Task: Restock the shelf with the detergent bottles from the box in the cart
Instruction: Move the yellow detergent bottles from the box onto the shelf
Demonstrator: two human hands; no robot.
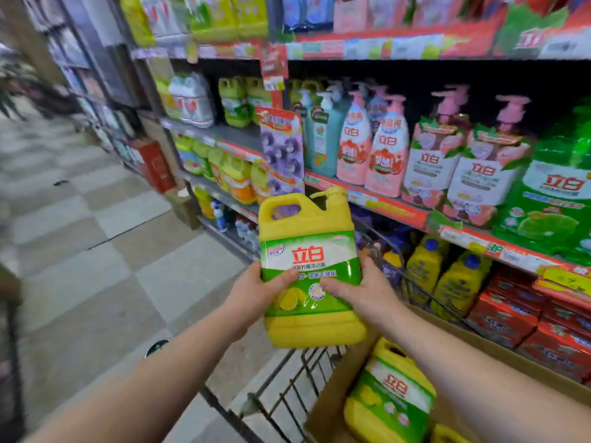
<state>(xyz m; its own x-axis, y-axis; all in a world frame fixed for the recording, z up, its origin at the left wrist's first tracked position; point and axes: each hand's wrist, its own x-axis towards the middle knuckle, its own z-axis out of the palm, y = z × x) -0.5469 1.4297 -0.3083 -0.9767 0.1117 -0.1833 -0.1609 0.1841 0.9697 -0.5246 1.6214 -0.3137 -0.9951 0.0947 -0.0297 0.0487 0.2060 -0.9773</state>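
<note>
A yellow detergent bottle (308, 247) with a green label is held upright in front of me, above the cart's front edge. My left hand (256, 290) grips its left side and my right hand (367, 290) grips its right side, thumbs on the label. Below my right arm, a cardboard box (332, 398) sits in the wire cart (281, 394). Another yellow detergent bottle (390, 398) lies in the box, and a third one's top (447, 436) shows at the bottom edge. The shelf (383, 206) runs along the right, with similar yellow bottles (236, 177) on a lower level further left.
The shelves carry pink pump bottles (387, 151), green refill bags (550, 199), red boxes (511, 311) and yellow bottles with blue caps (425, 266). A purple hanging pack (283, 151) juts into the aisle. Tiled floor (96, 251) stretches away on the left.
</note>
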